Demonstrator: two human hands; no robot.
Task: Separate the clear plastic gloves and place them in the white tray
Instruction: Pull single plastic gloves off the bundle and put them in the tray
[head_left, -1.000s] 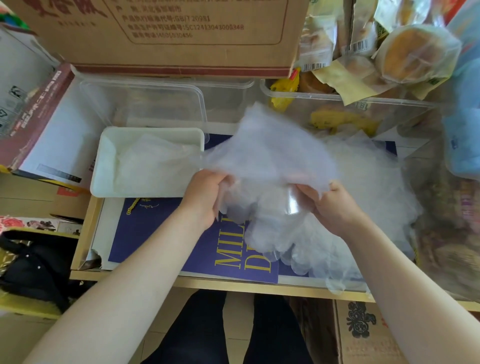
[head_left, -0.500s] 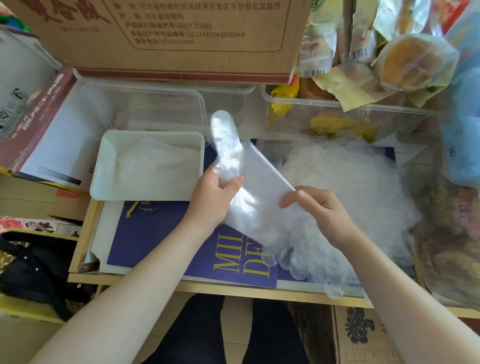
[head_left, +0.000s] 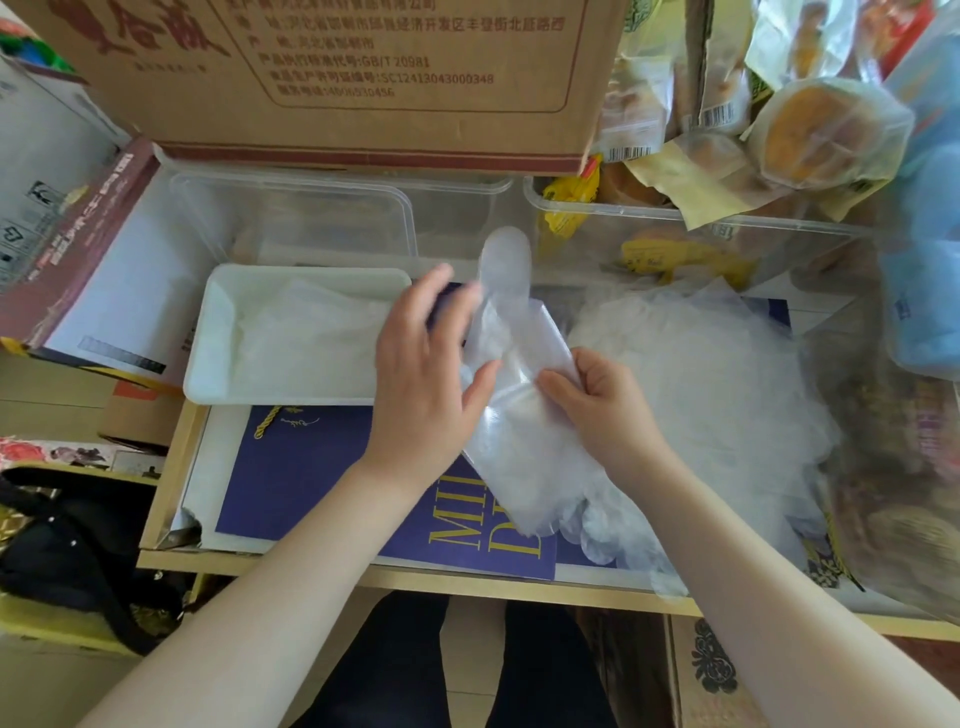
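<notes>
A single clear plastic glove (head_left: 519, 343) is held up over the table's middle, one of its fingers pointing away from me. My right hand (head_left: 597, 405) pinches its right edge with curled fingers. My left hand (head_left: 426, 374) is at its left side with fingers spread straight and the thumb touching the plastic. A loose pile of clear gloves (head_left: 717, 395) lies to the right, under and behind my right hand. The white tray (head_left: 213, 338) sits left of my left hand, with flattened clear gloves (head_left: 311, 338) inside it.
Two clear plastic tubs (head_left: 291, 218) (head_left: 727, 234) stand behind the tray and the pile, the right one holding snack packets. A big cardboard box (head_left: 337, 78) overhangs them. A purple booklet (head_left: 311, 467) lies under my hands. A black bag (head_left: 62, 545) hangs low left.
My left hand has let its grip on the glove loosen and spread its fingers. My right hand has moved from open beside the glove to pinching its edge.
</notes>
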